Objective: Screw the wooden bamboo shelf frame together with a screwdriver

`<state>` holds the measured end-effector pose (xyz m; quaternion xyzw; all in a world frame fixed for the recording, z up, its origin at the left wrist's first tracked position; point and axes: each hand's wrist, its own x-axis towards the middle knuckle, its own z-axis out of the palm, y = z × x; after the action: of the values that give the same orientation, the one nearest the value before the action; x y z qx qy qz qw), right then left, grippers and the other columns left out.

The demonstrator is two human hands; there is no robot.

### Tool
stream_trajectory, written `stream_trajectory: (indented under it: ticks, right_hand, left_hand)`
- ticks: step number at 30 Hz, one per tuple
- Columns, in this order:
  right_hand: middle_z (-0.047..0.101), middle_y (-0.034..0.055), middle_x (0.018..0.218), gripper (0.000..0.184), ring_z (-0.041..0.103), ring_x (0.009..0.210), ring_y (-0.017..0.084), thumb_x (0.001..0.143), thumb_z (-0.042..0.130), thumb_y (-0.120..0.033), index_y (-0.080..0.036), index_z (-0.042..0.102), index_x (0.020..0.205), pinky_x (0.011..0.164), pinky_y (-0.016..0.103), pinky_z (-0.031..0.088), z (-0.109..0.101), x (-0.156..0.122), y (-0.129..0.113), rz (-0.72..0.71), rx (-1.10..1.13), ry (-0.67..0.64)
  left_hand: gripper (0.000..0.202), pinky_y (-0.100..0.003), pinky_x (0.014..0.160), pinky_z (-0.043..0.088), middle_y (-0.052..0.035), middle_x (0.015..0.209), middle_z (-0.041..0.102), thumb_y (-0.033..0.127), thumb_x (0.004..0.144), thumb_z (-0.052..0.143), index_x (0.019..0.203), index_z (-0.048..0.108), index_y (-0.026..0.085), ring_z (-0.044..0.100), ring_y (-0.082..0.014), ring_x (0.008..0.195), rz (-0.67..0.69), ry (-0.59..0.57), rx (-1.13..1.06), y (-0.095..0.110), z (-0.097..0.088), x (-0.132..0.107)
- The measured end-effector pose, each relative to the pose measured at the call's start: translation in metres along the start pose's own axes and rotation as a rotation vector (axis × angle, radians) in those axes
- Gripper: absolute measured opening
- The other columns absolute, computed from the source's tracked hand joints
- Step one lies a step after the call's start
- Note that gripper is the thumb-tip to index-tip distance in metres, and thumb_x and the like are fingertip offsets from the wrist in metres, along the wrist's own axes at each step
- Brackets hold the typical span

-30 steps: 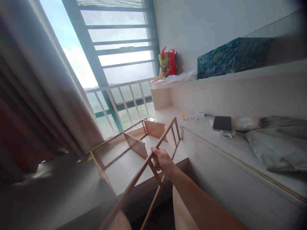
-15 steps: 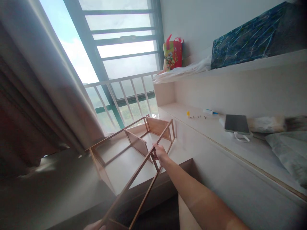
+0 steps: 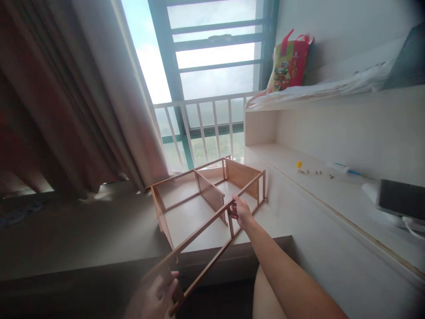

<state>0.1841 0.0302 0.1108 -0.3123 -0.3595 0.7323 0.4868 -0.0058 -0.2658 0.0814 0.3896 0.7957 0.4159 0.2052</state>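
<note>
My right hand [image 3: 241, 212] is closed round the middle crosspiece of a long, ladder-like wooden frame [image 3: 212, 248], which I hold slanted above the sill. My left hand [image 3: 156, 297], blurred at the bottom edge, grips the frame's near end. The frame's far end hangs over a partly built wooden rack [image 3: 202, 195] with upright panels, lying on the pale window ledge [image 3: 195, 221] below the window.
A curtain [image 3: 109, 102] hangs at the left of the window. At the right a lower shelf [image 3: 332, 190] carries small screws [image 3: 315, 172], a pen and a dark tablet [image 3: 401, 199]. A red gift bag [image 3: 288, 62] stands on the upper shelf.
The view has swung left. My right hand has carried the frame forward and lower toward the rack. My left hand has come into view gripping the near end.
</note>
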Motion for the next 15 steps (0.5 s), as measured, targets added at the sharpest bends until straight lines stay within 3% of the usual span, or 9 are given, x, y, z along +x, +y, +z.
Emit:
stream_trajectory:
  ticks: [2, 8, 15]
  right_hand:
    - [0.019, -0.0134, 0.046, 0.038, 0.013, 0.036, 0.003, 0.079, 0.064, -0.046, -0.022, 0.037, 0.068, 0.031, 0.016, 0.013, -0.002, 0.003, 0.002, -0.001, 0.026, 0.005]
    - [0.019, -0.0135, 0.045, 0.042, 0.015, 0.035, 0.004, 0.076, 0.069, -0.048, -0.022, 0.037, 0.067, 0.03, 0.016, 0.014, -0.002, 0.015, 0.009, 0.017, 0.043, -0.027]
    - [0.021, -0.0133, 0.045, 0.041, 0.018, 0.035, 0.004, 0.075, 0.07, -0.047, -0.021, 0.04, 0.067, 0.03, 0.016, 0.015, 0.007, 0.024, 0.012, 0.023, 0.081, -0.055]
  left_hand:
    - [0.046, -0.028, 0.085, 0.052, -0.0038, 0.1, 0.073, 0.06, 0.078, 0.054, 0.094, 0.072, 0.022, 0.066, -0.0247, 0.101, 0.015, -0.038, -0.114, -0.008, 0.008, 0.003]
    - [0.039, -0.032, 0.09, 0.049, -0.0069, 0.101, 0.07, 0.057, 0.077, 0.059, 0.091, 0.069, 0.021, 0.064, -0.0272, 0.101, 0.055, 0.062, -0.25, -0.024, 0.015, 0.023]
    - [0.043, -0.034, 0.076, 0.049, -0.0073, 0.086, 0.069, 0.056, 0.076, 0.061, 0.092, 0.061, 0.017, 0.065, -0.0251, 0.082, 0.053, 0.245, -0.173, -0.032, 0.013, 0.052]
